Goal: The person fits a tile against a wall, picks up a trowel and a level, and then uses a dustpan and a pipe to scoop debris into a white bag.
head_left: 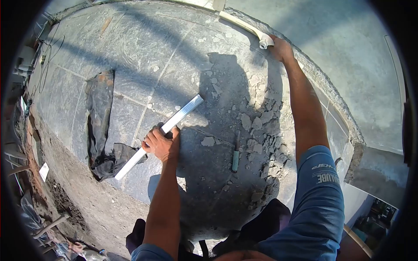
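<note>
head view, the only one: the left hand (162, 143) has its fingers (151, 140) wrapped tight round a long pale metal bar (160, 135), gripping it near the middle so that one end runs up and away past the knuckles and the other slants down toward the person's near side, where it ends against a crumpled dark cloth (102, 130) lying on the tiled floor (143, 56). the right hand (281, 48) is stretched far out from the left, at the rough concrete edge (320, 78), on or just beside the open end of a white pipe elbow (264, 41); whether those fingers are curled round the fitting or only pressed against it i cannot tell. between the two hands, nearer the left fingers, broken chips of rubble (257, 117) are strewn across the tiles, and a green-handled chisel (235, 157) lies loose among them, touched by neither hand. as i judge it, the step in hand is lining up or measuring with the bar while the right hand steadies at the pipe. the next move would call for swinging the bar's far end toward the elbow without loosening the left grip, keeping it flat and clear of the rubble.
</note>
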A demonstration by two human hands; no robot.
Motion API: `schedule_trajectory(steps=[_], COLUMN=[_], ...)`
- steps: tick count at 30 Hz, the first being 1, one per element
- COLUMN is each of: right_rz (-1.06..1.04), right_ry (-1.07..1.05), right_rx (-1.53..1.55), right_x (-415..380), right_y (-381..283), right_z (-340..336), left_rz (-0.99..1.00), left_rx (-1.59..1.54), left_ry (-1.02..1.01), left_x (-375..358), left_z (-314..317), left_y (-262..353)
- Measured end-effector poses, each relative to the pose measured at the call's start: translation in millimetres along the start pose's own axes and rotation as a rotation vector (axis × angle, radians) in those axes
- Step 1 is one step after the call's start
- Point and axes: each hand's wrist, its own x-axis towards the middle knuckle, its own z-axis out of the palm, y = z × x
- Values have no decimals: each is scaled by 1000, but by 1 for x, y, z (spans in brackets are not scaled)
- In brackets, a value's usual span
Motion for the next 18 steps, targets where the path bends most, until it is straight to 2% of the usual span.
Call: schedule_trajectory(steps=[2,4,5,6,8,9,10,12,14,15,16,17,18], right_rz=[68,-108,-262,-269,-261,-169,-170,-176,-146,-121,-135,-154,-247], right_ry=[-84,-211,-156,-144,-122,-120,-118,36,15,-7,-126,-230,-255], right_rx=[-2,-20,46,45,146,187,191,146,85,6,58,108,128], right_x=[-21,-40,-37,-33,-37,-27,-11,19,21,14,-3,-25,-51], right_y=[-16,-27,3,2,3,-7,-13,-22,-34,-36,-43,-49,-46], right_z=[-7,-28,-7,-15,-18,-23,-16,9,28,34,21,3,-5], left_rz=[-5,-19,-6,7,-12,-9,-4,-3,6,11,18,-15,-13], left_rx=[-7,-24,-11,4,24,3,-13,-4,8,14,14,8,-3], left_ry=[-37,-62,-42,-19,-45,-52,-52,-44,-52,-41,-20,-97,-93], left_x=[1,0,-1,3,2,2,3,2,4,2,2,3,4], left_z=[-9,-13,-9,-9,-11,-14,-14,-11,-7,-7,-8,-10,-13], left_y=[5,8,6,8,8,9,10,10,6,6,6,7,8])
